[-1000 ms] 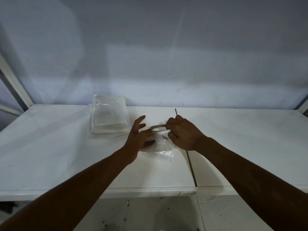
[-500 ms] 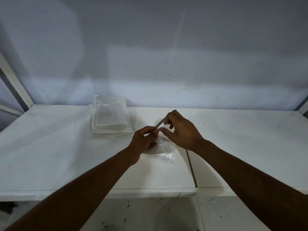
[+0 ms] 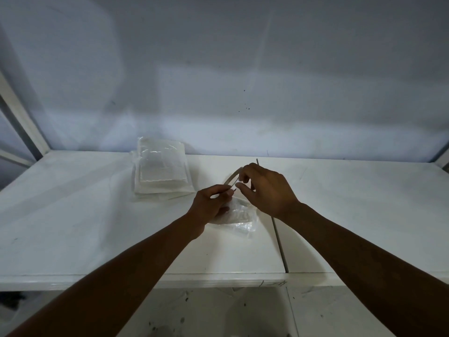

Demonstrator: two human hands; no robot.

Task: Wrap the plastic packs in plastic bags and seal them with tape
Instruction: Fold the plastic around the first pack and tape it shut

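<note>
1. White flat tabletop [image 3: 73, 227], made of two panels with a dark seam [image 3: 279, 242] between them; pale wall behind.
2. Stack of clear, flat, square plastic packs [image 3: 161, 171], lying at the rear left of the tabletop, well apart from both hands.
3. Small plastic pack wrapped in a crinkled clear plastic bag [image 3: 239, 215], lying on the tabletop just left of the seam, below and between the hands.
4. Thin pale roll of tape [image 3: 233, 175], tilted on edge above the wrapped pack (mostly hidden by fingers; only an arc of the ring visible).
5. Left hand [image 3: 211, 203]: fingers curled, thumb and forefinger pinched at the lower edge of the roll; heel of hand over the wrapped pack, contact unclear.
6. Right hand [image 3: 267, 190]: fingertips closed on the upper part of the roll, palm turned down.
</note>
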